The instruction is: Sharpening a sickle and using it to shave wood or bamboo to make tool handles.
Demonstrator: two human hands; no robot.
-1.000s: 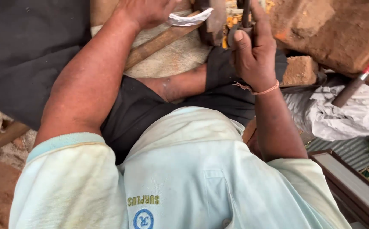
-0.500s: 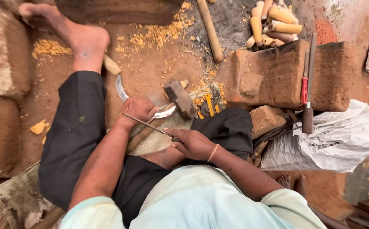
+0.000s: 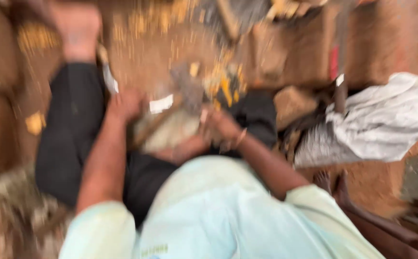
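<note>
View: single head camera, worn by the person, no second view to share ground with
Direction: looks steeply down over the person's own chest and lap to the earth floor
Nearness: pale shirt (image 3: pixel 209 211) fills the bottom edge, very close; left hand (image 3: pixel 125 103) and right hand (image 3: pixel 223 127) sit mid-frame, near
Far edge: bare foot (image 3: pixel 77 31) at top left, stone block (image 3: pixel 295 52) at top
Right side: white sack (image 3: pixel 382 120) reaches the frame edge
Sharpness: whole frame smeared by motion blur, fine detail unreadable

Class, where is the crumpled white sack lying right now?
In the head view, the crumpled white sack lies on the person's right, on the ground beside the reddish stone block, beyond the right hand.
</note>
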